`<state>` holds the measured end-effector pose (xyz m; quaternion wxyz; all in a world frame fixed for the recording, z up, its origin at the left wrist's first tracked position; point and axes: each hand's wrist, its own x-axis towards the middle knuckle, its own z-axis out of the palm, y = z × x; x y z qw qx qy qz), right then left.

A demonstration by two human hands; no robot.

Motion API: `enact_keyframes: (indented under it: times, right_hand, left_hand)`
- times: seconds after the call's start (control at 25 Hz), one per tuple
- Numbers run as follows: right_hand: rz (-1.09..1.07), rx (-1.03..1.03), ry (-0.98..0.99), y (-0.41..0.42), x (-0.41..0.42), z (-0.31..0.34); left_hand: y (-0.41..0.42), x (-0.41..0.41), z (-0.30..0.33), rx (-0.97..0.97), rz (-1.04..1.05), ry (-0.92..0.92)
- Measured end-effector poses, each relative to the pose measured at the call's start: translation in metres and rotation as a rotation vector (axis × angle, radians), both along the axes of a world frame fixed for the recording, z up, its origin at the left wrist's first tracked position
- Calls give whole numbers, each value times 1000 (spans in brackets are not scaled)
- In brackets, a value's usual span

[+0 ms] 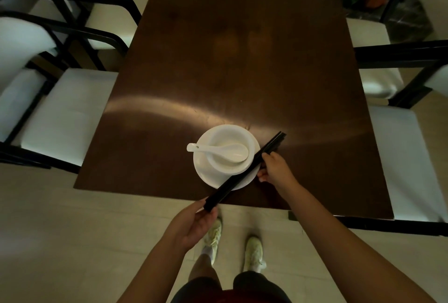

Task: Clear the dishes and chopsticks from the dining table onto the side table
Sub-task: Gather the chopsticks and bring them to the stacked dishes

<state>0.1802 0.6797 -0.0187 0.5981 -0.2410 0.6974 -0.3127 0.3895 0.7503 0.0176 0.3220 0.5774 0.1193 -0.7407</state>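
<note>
A white plate (213, 176) lies near the front edge of the dark brown dining table (218, 72). On it stands a white bowl (223, 133) with a white ceramic spoon (225, 151) inside, its handle pointing left. A bundle of black chopsticks (244, 171) lies slanted across the plate's right rim. My left hand (194, 222) grips their near end, just past the table's edge. My right hand (275, 169) holds them by the middle, right of the plate, fingers curled round the sticks.
White-cushioned chairs with black frames stand along both long sides of the table, for example a left chair (60, 113) and a right chair (407, 157). Pale tiled floor (72, 242) lies under my feet (253, 251). No side table is in view.
</note>
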Motion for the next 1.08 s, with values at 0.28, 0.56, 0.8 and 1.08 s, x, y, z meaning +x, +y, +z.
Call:
enact_keyframes:
  times: [0.28,0.56,0.8,1.08]
  right_hand:
    - [-2,-61,185,14,5,-5]
    - [-80,13,-5,14,3,1]
    - [-132,66,-98,18,3,12]
    - [-190,93,-142,38,4,9]
  left_hand:
    - [2,2,-3,3,-7,11]
    - [1,5,-12,-33,16,19]
    - [15,30,-9,-84,-404,-271]
    - [-66,109,8,-448,-450,-845]
